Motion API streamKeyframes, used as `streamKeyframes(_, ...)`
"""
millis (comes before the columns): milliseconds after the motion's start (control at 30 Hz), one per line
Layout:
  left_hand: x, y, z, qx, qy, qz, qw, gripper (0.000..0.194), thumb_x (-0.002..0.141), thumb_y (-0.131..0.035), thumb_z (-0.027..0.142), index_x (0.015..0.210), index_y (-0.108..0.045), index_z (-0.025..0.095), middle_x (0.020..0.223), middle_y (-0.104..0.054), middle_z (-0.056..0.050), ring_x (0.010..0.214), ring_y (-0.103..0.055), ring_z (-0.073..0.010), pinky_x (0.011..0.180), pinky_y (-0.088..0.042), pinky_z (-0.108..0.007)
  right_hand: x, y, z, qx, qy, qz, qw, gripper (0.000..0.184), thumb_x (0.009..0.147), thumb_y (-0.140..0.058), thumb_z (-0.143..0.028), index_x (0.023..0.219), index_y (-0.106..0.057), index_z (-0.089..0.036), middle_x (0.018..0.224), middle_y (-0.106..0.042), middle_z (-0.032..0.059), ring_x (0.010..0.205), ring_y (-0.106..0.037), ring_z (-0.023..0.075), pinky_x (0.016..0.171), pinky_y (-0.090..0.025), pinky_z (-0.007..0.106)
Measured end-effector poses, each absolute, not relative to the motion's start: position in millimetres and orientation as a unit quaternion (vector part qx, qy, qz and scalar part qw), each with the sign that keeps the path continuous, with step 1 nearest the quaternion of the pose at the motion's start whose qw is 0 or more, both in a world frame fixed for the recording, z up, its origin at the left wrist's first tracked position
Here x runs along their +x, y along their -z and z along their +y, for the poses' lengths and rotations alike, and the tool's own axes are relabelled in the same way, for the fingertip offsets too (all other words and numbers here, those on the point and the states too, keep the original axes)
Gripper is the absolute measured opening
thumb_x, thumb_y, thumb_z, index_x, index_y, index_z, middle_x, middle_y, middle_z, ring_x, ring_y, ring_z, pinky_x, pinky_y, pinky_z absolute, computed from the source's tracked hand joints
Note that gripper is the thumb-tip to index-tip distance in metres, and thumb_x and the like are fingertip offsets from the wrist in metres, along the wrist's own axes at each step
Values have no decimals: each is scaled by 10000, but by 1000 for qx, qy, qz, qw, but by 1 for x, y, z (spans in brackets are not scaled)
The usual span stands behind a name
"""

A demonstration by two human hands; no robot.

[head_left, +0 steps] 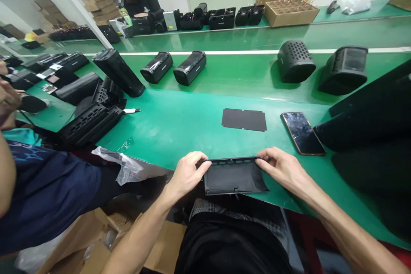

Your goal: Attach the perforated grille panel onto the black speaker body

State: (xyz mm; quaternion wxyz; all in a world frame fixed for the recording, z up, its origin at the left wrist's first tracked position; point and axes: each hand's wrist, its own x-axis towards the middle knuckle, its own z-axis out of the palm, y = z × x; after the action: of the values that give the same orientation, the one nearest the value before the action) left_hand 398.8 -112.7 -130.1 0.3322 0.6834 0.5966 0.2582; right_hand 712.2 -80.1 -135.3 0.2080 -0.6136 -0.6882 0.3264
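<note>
Black panel (233, 176), a flat rectangular plastic piece with a slotted top rim, sat at the lower centre of the frame, right at the near edge of the green table (180, 124), tilted up toward the camera. At its left end the left hand (186, 173) was pinched shut on the upper corner, thumb and forefinger meeting over the rim. At its right end the right hand (282, 168) was closed on the opposite upper corner in the same way, so the piece hung between both grips, its lower edge over the lap. Nothing appeared fitted to the panel yet; by my reading the work on it was at an early stage, with the piece merely held and squared up. Beyond it, toward the middle of the frame, a dark flat sheet (244, 119) lay untouched on the table, well apart from both hands. Right of that lay a phone (302, 132), face up, near the right hand but not touching it.
</note>
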Motion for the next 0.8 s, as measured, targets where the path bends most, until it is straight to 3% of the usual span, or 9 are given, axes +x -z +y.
streamKeyframes(133, 399, 128, -112, 512, -318, 552, 576, 388, 927, -637, 586, 999, -531, 220, 604, -525, 90, 431, -546, -114, 447, -414, -222, 710, 131, -87, -577, -528, -570, 252, 387, 844, -692, -598, 915, -613, -226, 677, -612, -25, 534, -528, 153, 537, -380, 285)
streamKeyframes(233, 400, 134, -113, 424, -356, 510, 658, 514, 839, -741, 616, 1055, -505, 214, 553, -519, 111, 369, -511, -102, 399, -380, -193, 705, 134, -93, -561, -612, -483, 278, 540, 783, -756, -672, 1005, -569, -217, 548, -506, -90, 448, -464, 126, 504, -322, 259)
streamKeyframes(367, 400, 141, -118, 385, -398, 499, 667, 526, 796, -828, 524, 1079, -551, 179, 611, -570, 80, 475, -519, -70, 506, -433, -177, 702, 141, -99, -552, -627, -460, 302, 612, 729, -830, -663, 1044, -588, -198, 523, -473, -114, 441, -425, 101, 515, -285, 247)
streamKeyframes(567, 399, 143, -124, 374, -399, 501, 671, 499, 819, -796, 540, 1087, -576, 180, 661, -545, 61, 537, -516, -87, 525, -428, -194, 701, 145, -100, -565, -617, -462, 293, 566, 743, -803, -706, 873, -576, -204, 514, -493, -94, 423, -416, 88, 507, -244, 249)
streamKeyframes(800, 394, 150, -128, 412, -395, 508, 645, 445, 875, -737, 515, 1136, -617, 175, 697, -546, 41, 585, -498, -97, 569, -409, -214, 704, 145, -105, -553, -610, -476, 309, 541, 770, -808, -678, 909, -582, -207, 556, -472, -95, 475, -411, 88, 529, -285, 245)
